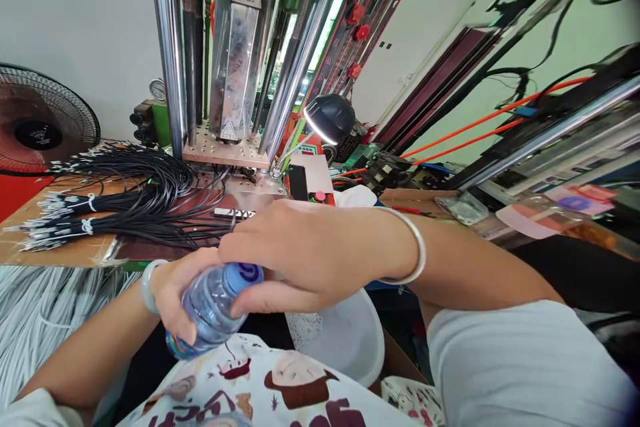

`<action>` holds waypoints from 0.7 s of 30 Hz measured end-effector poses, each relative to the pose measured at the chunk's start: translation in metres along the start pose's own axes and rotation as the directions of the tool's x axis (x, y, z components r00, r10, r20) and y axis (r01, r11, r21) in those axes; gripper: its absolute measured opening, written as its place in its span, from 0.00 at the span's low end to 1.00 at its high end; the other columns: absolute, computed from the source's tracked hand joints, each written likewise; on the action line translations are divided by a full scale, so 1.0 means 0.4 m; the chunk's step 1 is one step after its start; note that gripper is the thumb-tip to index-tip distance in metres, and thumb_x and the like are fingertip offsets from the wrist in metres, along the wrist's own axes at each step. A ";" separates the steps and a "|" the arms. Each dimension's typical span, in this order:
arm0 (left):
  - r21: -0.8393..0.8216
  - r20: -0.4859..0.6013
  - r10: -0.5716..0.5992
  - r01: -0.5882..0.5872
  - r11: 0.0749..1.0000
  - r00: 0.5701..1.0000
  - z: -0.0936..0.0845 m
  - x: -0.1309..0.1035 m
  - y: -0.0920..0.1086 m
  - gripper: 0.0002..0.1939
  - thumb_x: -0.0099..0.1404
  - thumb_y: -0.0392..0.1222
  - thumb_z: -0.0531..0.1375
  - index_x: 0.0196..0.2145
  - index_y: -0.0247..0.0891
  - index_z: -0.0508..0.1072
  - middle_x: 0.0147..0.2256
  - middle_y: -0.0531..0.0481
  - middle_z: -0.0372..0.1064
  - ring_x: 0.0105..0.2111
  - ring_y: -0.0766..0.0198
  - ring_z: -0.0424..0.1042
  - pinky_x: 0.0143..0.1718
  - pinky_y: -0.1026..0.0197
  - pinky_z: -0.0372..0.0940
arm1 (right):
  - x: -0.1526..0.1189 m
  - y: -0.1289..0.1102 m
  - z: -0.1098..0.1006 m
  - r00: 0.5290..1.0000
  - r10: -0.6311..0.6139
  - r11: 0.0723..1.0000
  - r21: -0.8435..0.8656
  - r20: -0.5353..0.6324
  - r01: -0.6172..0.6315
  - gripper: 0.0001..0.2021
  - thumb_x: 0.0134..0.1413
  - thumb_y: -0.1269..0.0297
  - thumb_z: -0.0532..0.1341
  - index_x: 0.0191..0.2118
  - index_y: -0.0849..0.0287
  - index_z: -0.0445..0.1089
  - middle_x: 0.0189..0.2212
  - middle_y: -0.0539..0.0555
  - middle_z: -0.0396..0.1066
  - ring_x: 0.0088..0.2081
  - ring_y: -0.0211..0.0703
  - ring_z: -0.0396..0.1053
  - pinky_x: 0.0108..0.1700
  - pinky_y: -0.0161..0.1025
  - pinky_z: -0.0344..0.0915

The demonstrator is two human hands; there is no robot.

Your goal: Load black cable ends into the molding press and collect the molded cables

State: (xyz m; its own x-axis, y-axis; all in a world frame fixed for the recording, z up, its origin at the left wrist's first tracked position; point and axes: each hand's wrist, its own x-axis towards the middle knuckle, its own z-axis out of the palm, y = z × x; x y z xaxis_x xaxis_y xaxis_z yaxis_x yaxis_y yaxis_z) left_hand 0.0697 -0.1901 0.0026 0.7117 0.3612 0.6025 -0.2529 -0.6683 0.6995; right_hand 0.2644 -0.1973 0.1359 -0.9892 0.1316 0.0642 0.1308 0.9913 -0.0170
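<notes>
A clear plastic water bottle (213, 310) with a blue cap (243, 276) is tilted in front of my lap. My left hand (176, 287) wraps round the bottle's body. From above, my right hand (295, 257) closes on the bottle at its blue cap, the thumb against the near side and the other fingers behind it, partly hidden. Below lies the printed apron (295, 390) on my lap. Just behind my hands are bundles of black cables (150, 217) with white ties and pale ends.
A green press with steel columns (170, 47) rises behind the bench, beside a lit black lamp (331, 117). At left stand a fan (43, 123) and a heap of white cables (55, 307). A white bucket (353, 337) stands below my right wrist.
</notes>
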 end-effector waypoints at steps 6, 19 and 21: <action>-0.323 0.101 0.030 0.004 0.946 0.994 -0.009 -0.008 -0.010 0.24 0.65 0.54 0.60 0.51 0.33 0.70 0.38 0.49 0.75 0.34 0.58 0.78 0.34 0.59 0.75 | -0.010 -0.012 -0.050 0.999 0.021 0.990 0.135 0.049 -0.027 0.11 0.70 0.65 0.56 0.51 0.64 0.70 0.39 0.58 0.73 0.39 0.41 0.68 0.42 0.38 0.65; 0.116 -0.142 0.045 -0.028 0.993 0.989 0.025 -0.012 0.133 0.25 0.69 0.53 0.60 0.61 0.46 0.67 0.41 0.44 0.78 0.37 0.56 0.80 0.41 0.60 0.75 | -0.125 -0.034 0.114 0.668 0.718 0.022 0.966 -0.196 0.259 0.18 0.54 0.51 0.71 0.46 0.56 0.78 0.31 0.51 0.76 0.29 0.35 0.73 0.31 0.32 0.70; 0.157 -0.140 0.073 -0.051 0.986 0.987 0.026 -0.010 0.163 0.25 0.70 0.55 0.58 0.62 0.48 0.65 0.40 0.45 0.78 0.38 0.56 0.80 0.43 0.57 0.76 | -0.148 -0.025 0.148 0.615 0.777 -0.091 0.944 -0.132 0.318 0.18 0.51 0.51 0.73 0.43 0.56 0.80 0.29 0.51 0.76 0.26 0.34 0.72 0.29 0.30 0.69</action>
State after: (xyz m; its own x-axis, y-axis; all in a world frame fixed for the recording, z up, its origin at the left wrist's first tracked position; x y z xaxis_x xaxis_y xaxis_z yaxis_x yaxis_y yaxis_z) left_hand 0.0573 -0.2419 0.0417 0.5928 0.3984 0.6999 -0.1827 -0.7799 0.5986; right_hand 0.3175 -0.2157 0.0733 -0.4981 0.8525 0.1584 -0.3888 -0.0563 -0.9196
